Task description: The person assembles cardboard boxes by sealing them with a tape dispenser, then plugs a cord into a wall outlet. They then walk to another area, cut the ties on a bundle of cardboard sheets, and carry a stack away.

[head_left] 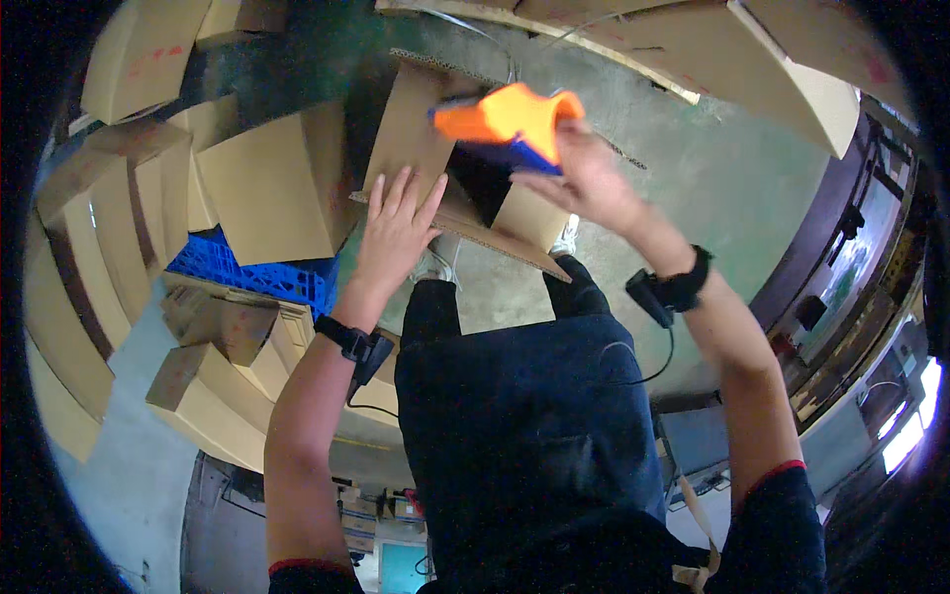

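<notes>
My right hand [584, 178] grips an orange and blue tape dispenser [510, 121], held above an open cardboard box [416, 129] in front of my legs. My left hand [396, 228] lies flat with fingers spread on the box's left flap. The box's inside looks dark, and its lower flap [505, 243] sticks out toward my knees. Both wrists wear black bands with a small device and cable.
Stacks of closed cardboard boxes [267, 183] stand at the left on a blue plastic pallet [247, 272]. More boxes [208, 396] lie low at the left. Flat cardboard sheets [752, 59] lean at the top right. The floor [712, 168] is green concrete.
</notes>
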`<action>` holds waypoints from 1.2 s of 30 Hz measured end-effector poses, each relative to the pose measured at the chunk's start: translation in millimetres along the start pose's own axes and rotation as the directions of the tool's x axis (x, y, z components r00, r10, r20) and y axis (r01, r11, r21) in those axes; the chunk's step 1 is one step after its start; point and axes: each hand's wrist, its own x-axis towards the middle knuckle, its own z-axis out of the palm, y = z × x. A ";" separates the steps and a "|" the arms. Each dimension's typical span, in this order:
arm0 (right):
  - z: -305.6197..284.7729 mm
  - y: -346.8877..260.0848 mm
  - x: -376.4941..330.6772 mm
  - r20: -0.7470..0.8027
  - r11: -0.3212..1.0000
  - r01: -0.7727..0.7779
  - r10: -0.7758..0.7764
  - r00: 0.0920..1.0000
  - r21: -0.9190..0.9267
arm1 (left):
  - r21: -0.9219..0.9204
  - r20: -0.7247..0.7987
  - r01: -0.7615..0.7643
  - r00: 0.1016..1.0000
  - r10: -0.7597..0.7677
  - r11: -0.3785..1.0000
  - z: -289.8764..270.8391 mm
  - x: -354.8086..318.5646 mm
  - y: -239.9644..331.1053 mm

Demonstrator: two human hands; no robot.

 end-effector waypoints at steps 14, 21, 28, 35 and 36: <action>90.0 22.9 -43.5 -0.324 0.920 -0.384 0.389 0.862 0.083 | -0.454 -0.078 0.754 0.497 -0.864 0.474 66.7 64.6 19.0; 85.9 34.7 -44.8 -0.316 0.953 -0.283 0.238 0.919 -0.106 | 0.080 -0.169 0.118 0.980 -0.103 0.990 57.6 69.7 12.3; 3.2 -4.3 -57.2 0.563 0.214 -0.772 0.573 0.595 0.599 | -0.074 -0.115 0.180 0.976 -0.187 0.981 63.7 73.7 13.2; 51.3 31.7 -108.1 0.491 0.519 -0.788 0.619 0.613 0.330 | -0.515 -0.285 0.026 0.937 -0.200 0.857 55.6 75.5 -4.9; 54.0 31.8 -116.7 0.452 0.537 -0.765 0.617 0.644 0.357 | -0.837 -0.287 -0.006 0.856 -0.430 0.547 53.2 67.2 3.5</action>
